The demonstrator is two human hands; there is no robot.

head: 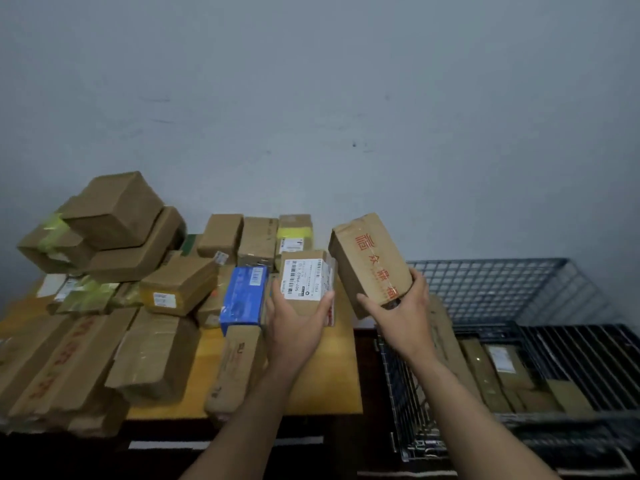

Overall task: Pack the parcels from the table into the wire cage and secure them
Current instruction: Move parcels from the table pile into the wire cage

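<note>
Judging by the heaped tabletop (332,386), little is packed in the wire cage (485,282); a labelled parcel (304,280) is gripped by the left hand (296,320), a red-lettered parcel (369,261) by the right hand (398,315).

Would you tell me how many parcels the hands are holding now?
2: a white-labelled parcel in the left hand, a red-printed parcel in the right hand, nearer the wire cage. Another may hide behind the first.
</note>
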